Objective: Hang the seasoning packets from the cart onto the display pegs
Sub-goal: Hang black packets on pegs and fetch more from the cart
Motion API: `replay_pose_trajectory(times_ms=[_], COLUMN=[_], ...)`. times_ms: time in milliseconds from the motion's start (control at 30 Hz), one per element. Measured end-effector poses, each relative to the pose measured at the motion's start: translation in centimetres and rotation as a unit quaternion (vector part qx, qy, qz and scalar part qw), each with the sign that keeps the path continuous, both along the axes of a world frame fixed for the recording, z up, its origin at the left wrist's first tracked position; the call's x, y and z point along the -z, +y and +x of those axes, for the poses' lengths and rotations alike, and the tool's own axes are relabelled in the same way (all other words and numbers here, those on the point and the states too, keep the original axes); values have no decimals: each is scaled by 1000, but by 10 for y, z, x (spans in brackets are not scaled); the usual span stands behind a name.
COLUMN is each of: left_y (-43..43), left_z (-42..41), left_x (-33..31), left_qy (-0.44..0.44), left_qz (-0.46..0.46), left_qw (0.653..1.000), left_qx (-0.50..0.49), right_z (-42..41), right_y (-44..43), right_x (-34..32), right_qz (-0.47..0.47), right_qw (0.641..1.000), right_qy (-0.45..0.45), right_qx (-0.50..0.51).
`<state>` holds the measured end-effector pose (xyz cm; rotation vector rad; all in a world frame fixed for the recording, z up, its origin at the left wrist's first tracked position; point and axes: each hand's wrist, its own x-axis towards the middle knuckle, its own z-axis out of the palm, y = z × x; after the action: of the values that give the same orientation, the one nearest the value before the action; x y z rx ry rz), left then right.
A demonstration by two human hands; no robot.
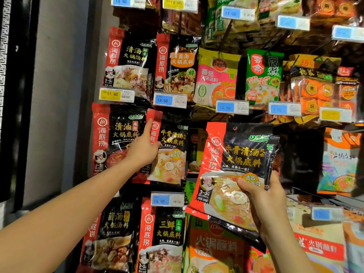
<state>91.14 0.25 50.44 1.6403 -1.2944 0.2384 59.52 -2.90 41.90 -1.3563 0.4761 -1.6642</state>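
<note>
My right hand (264, 203) grips a stack of black-and-red seasoning packets (234, 160) by the lower right corner, held tilted in front of the display. A hang hole shows near the top edge of the front packet. My left hand (144, 148) reaches up to a matching black-and-red packet (171, 152) that hangs in the middle row. Its thumb lies on the packet's left edge, and its forefinger points up along the red strip. The peg behind that packet is hidden.
Rows of hanging packets fill the wall, with price tags (170, 99) clipped at the peg ends. A dark gap (197, 154) lies between the hanging packet and the held stack. A grey wall and a black frame (25, 95) stand at the left.
</note>
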Motion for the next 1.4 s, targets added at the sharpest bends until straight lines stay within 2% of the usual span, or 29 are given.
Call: replay_pose_trajectory(times_ms=[100, 167, 200, 233, 267, 300, 333, 400, 500, 633, 767, 900, 1067, 1267, 1400], left_y=[4, 20, 30, 38, 47, 55, 60, 59, 53, 53, 51, 52, 51, 49, 40], left_z=[-9, -23, -34, -44, -57, -71, -82, -93, -92, -87, -80, -79, -60, -31, -29], left_x=[12, 20, 26, 36, 48, 59, 67, 85, 104, 109, 104, 90, 56, 22, 8], left_qy=[-172, -220, -212, -172, -93, 1, 78, 161, 168, 197, 268, 304, 272, 177, 163], left_qz=[60, 15, -19, -50, -67, -55, -27, 33, 25, -11, -49, -51, -81, -110, -109], left_qw=[974, 956, 962, 978, 993, 992, 977, 950, 953, 951, 929, 909, 933, 954, 956], left_qx=[-136, -192, -171, -108, -6, 111, 199, 265, 250, 237, 251, 280, 219, 214, 216], right_z=[3, 3, 4, 5, 7, 11, 16, 25, 38, 48, 53, 45, 30, -1, -4], right_y=[4, 5, 3, 4, 7, 10, 17, 28, 39, 43, 46, 41, 31, 27, 24], right_x=[7, 15, 21, 25, 30, 33, 36, 42, 49, 54, 43, 33, 20, 8, 5], right_qz=[14, 17, 16, 16, 18, 22, 22, 32, 49, 84, 108, 70, 57, 58, 56], right_qw=[999, 999, 999, 999, 998, 998, 997, 996, 993, 991, 989, 995, 991, 991, 992], right_qy=[26, 38, 41, 48, 56, 59, 65, 69, 93, 74, 74, 74, 71, 63, 37], right_qx=[15, 12, 9, -1, -4, -11, -26, -50, -56, -74, -63, -3, 93, 106, 110])
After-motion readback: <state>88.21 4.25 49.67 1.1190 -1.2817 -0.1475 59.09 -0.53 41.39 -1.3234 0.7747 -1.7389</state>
